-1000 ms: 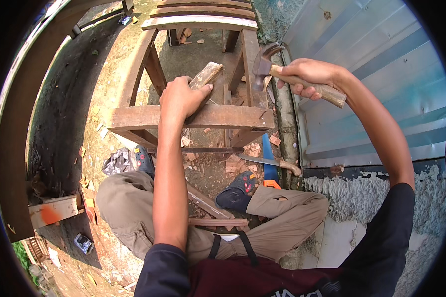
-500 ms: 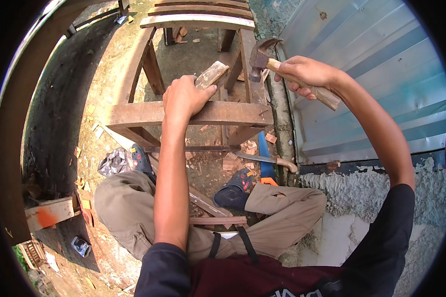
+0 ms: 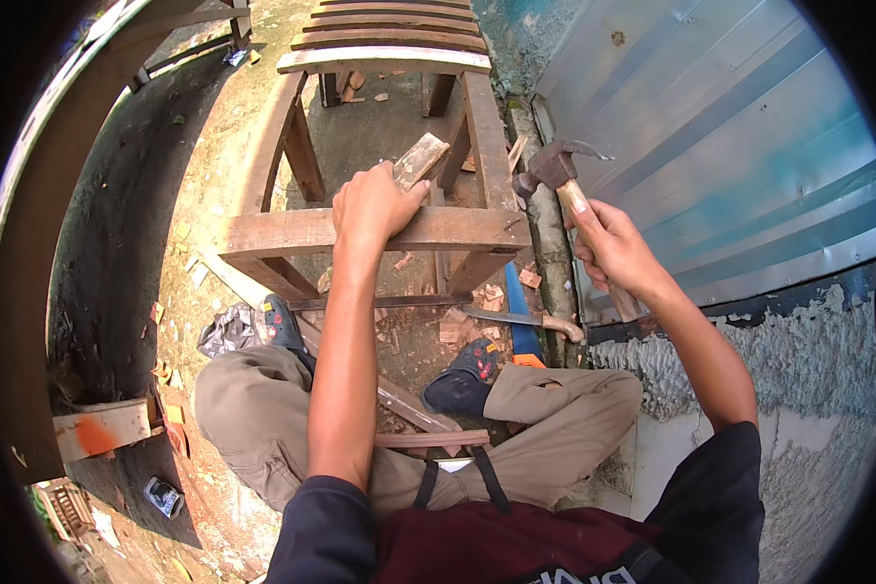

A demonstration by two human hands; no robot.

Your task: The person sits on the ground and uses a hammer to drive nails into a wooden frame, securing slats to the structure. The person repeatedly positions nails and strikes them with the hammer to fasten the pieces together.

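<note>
While the left hand [image 3: 375,204] is gripping a wood block [image 3: 419,161] on the wooden frame [image 3: 292,232], the right hand [image 3: 615,248] is clutching a hammer [image 3: 553,167]; a knife [image 3: 516,318] is lying below.

Wooden block's [image 3: 420,160] lower end behind left hand [image 3: 375,206]

We see daylight on bare dirt ground [image 3: 214,185] littered with wood chips, corrugated metal wall [image 3: 711,175] at 2 o'clock, rough grey plaster wall [image 3: 808,389] at 4, slatted wooden bench [image 3: 389,34] at 12.
</note>
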